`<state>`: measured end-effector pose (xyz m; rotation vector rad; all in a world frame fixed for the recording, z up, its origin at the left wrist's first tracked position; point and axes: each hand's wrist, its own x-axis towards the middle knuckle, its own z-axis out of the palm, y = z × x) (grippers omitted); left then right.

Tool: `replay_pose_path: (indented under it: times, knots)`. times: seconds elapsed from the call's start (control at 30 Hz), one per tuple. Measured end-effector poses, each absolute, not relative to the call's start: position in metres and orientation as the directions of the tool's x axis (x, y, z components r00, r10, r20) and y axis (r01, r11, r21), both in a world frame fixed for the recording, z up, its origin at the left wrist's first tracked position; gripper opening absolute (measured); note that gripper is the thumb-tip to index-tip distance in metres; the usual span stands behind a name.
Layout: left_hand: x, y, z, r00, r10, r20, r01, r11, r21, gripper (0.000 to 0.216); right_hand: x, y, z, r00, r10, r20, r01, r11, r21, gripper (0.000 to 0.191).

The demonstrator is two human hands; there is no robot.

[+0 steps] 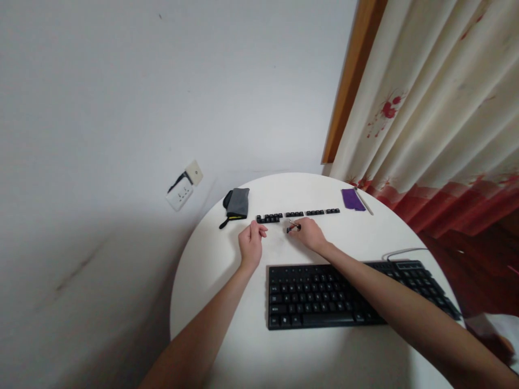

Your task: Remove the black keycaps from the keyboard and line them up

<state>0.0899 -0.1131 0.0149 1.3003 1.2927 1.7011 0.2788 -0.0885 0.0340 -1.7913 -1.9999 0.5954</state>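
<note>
My right hand is closed around a small tool with thin metal wires, which looks like a keycap puller. A black keycap is at the wire end, close above the white table. My left hand is loosely curled with its fingers a little apart and nothing visible in them. It is beside the left end of a line of loose black keycaps, set in several groups, with a second short row at the left. A black keyboard lies nearer to me, partly under my right forearm.
The round white table stands against a wall with a socket. A grey pouch lies at its back left, a purple cloth and thin stick at its back right. The keyboard cable runs off right, towards the curtain.
</note>
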Motion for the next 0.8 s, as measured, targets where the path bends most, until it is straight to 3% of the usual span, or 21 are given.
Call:
replay_pose_path:
  times: [0.33,0.8]
  knots:
    - [0.088,-0.11,0.014,-0.323,0.875,0.362,0.154,-0.328,0.932,0.055,0.274,-0.09,0.023,-0.023,0.998,-0.052,0.882,-0.004,-0.472,0.028]
    - [0.085,-0.1,0.007,-0.324,0.89,0.322,0.125,-0.297,0.947,0.056,0.255,-0.067,0.025,0.042,0.996,-0.084,0.886,-0.076,-0.457,0.018]
